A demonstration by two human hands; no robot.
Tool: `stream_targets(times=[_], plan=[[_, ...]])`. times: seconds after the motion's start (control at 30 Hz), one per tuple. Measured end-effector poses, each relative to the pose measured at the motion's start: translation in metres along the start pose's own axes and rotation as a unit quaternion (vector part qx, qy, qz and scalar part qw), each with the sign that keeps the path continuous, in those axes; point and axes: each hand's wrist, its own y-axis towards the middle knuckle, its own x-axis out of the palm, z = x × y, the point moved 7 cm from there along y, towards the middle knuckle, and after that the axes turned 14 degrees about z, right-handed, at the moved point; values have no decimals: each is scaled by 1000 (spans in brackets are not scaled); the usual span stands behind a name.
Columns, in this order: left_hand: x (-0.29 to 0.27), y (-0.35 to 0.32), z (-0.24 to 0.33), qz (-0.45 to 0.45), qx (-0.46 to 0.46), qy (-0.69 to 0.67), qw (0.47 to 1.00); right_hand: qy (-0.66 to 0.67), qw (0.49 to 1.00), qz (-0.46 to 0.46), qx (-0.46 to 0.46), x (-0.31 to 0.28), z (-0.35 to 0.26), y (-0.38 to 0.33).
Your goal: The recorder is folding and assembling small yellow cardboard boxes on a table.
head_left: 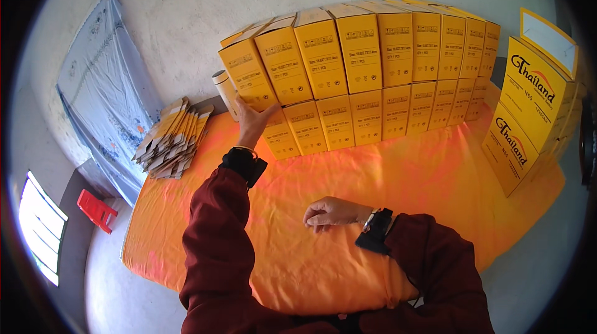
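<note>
The left hand [252, 121] is pressing flat and open on the end box [247, 76] in the leaning top row by the table's [435, 178] far edge, which might tip, while the right hand [333, 213] is resting half curled and empty.

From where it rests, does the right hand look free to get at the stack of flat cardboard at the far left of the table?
Probably not easily. The right hand rests on the orange cloth, and the outstretched left arm lies between it and the flat cardboard stack.
</note>
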Motion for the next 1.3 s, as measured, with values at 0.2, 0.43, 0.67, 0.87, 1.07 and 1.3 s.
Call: stream_targets(times=[0.2, 0.43, 0.67, 0.87, 1.07, 1.3], plan=[[-57, -26, 0, -20, 1, 106, 994, 52, 998, 24, 15, -27, 10, -5], [-156, -110, -11, -459, -109, 360, 805, 112, 990, 77, 39, -63, -4, -13], [-211, -143, -13, -443, -195, 410, 773, -5, 986, 163, 47, -89, -6, -24], [-203, -159, -23, -448, -9, 393, 803, -43, 977, 200, 65, -103, -5, -24], [-186, -160, -19, -448, -4, 377, 811, -90, 968, 216, 86, -113, -10, -28], [-176, -164, -7, -465, 3, 373, 803, -263, 948, 125, 130, -102, -17, -24]])
